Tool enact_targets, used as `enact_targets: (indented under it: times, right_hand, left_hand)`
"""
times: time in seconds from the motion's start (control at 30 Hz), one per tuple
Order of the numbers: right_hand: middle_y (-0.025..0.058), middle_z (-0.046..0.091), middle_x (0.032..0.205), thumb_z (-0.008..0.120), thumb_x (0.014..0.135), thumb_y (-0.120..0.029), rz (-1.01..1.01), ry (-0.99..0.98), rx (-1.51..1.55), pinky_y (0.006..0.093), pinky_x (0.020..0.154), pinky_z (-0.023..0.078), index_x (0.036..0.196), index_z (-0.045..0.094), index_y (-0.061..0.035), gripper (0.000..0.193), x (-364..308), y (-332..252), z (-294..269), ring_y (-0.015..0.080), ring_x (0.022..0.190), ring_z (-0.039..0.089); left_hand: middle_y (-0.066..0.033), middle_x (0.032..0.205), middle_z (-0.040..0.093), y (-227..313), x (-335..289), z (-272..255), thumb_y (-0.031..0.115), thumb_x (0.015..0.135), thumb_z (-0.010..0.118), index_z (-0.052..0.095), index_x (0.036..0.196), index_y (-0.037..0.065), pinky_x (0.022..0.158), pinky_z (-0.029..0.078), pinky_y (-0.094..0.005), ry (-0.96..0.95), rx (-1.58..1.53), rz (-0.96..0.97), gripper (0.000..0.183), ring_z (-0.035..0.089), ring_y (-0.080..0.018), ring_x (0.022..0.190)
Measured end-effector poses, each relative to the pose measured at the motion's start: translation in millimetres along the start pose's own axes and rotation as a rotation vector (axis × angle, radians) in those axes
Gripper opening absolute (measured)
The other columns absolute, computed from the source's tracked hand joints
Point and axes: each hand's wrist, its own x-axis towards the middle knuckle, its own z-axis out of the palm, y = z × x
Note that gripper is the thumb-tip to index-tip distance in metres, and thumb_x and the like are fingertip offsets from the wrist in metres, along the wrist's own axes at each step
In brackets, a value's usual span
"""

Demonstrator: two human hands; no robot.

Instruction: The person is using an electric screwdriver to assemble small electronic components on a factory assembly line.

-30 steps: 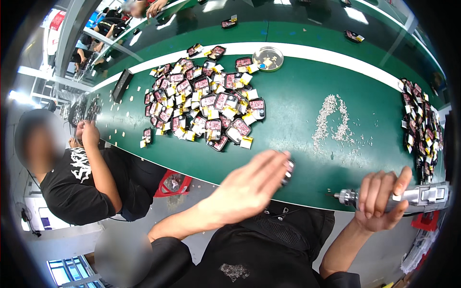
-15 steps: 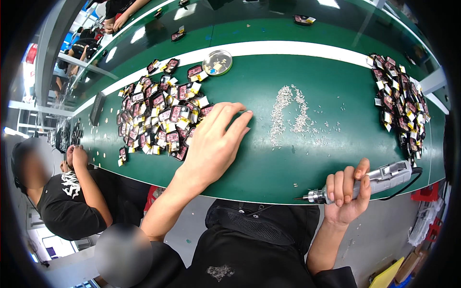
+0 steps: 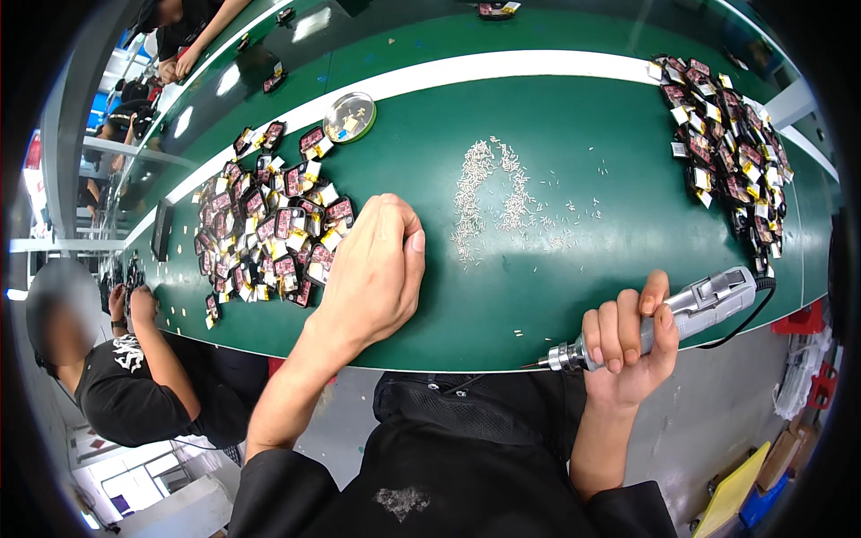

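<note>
Fingers on the left hand point(image 3: 372, 269) are bunching together, the thumb lying along the forefinger and the back facing up; whether they are gripping anything underneath is not showing. At far left, a co-worker point(image 3: 134, 386) in a black shirt is sitting beside the green table point(image 3: 610, 215), both hands at its edge. A long black box point(image 3: 162, 229) is lying near the white strip point(image 3: 502, 65). Next, a heap of small black modules point(image 3: 269, 229) with pinkish faces and white and yellow tabs is spreading out, the left hand hovering or resting at its right side. A round metal dish point(image 3: 359, 106) is sitting just beyond the heap, holding a few small bits. Further right, tiny pale pins point(image 3: 471, 193) are forming a loose arch. Near the front edge, the right hand point(image 3: 628, 350) is wrapping its fingers firmly around a grey power screwdriver point(image 3: 708, 305), whose thin bit is pointing left and whose black cable is curving behind. At far right, a second heap of modules point(image 3: 726, 143) is standing on the table.
</note>
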Motion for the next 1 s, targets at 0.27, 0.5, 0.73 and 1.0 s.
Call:
enact_targets:
  times: [0.27, 0.5, 0.73, 1.0]
  right_hand:
    - [-0.0029, 0.037, 0.05, 0.044, 0.097, -0.022, -0.113, -0.108, 0.15, 0.0248, 0.047, 0.037, 0.092, 0.045, -0.0068, 0.016, 14.6, 2.3, 40.0, 0.0082, 0.04, 0.036]
    - [-0.0029, 0.037, 0.051, 0.049, 0.095, -0.021, -0.161, -0.088, 0.174, 0.0238, 0.046, 0.036, 0.092, 0.048, -0.0049, 0.016, 18.9, 5.6, 67.4, 0.0069, 0.04, 0.036]
    - [-0.0029, 0.037, 0.05, 0.048, 0.095, -0.021, -0.114, -0.097, 0.161, 0.0242, 0.047, 0.036, 0.091, 0.048, -0.0047, 0.016, 17.0, 11.1, 67.6, 0.0076, 0.039, 0.036]
    - [-0.0031, 0.038, 0.051, 0.047, 0.095, -0.021, -0.114, -0.116, 0.117, 0.0246, 0.046, 0.036, 0.092, 0.048, -0.0054, 0.016, 13.8, 9.3, 66.2, 0.0071, 0.04, 0.036]
  left_hand:
    - [-0.0118, 0.085, 0.058, 49.6, -43.9, 14.0, -0.008, 0.084, 0.059, 0.056, 0.087, -0.005, 0.069, 0.046, -0.0249, 0.135, -1.101, -0.325, 0.005, 0.055, -0.0146, 0.075]
    - [-0.0138, 0.086, 0.056, 63.3, -56.2, 23.6, 0.004, 0.092, 0.054, 0.057, 0.087, -0.007, 0.067, 0.046, -0.0253, 0.07, -1.543, -0.349, 0.012, 0.054, -0.0141, 0.071]
    - [-0.0132, 0.084, 0.056, 60.8, -57.4, 21.7, 0.008, 0.093, 0.054, 0.057, 0.086, -0.006, 0.064, 0.045, -0.0244, 0.053, -1.532, -0.322, 0.016, 0.054, -0.013, 0.07]
    - [-0.013, 0.078, 0.056, 65.6, -54.8, 16.4, 0.008, 0.09, 0.057, 0.057, 0.078, -0.006, 0.06, 0.044, -0.0255, 0.051, -1.357, -0.34, 0.018, 0.053, -0.0157, 0.067]
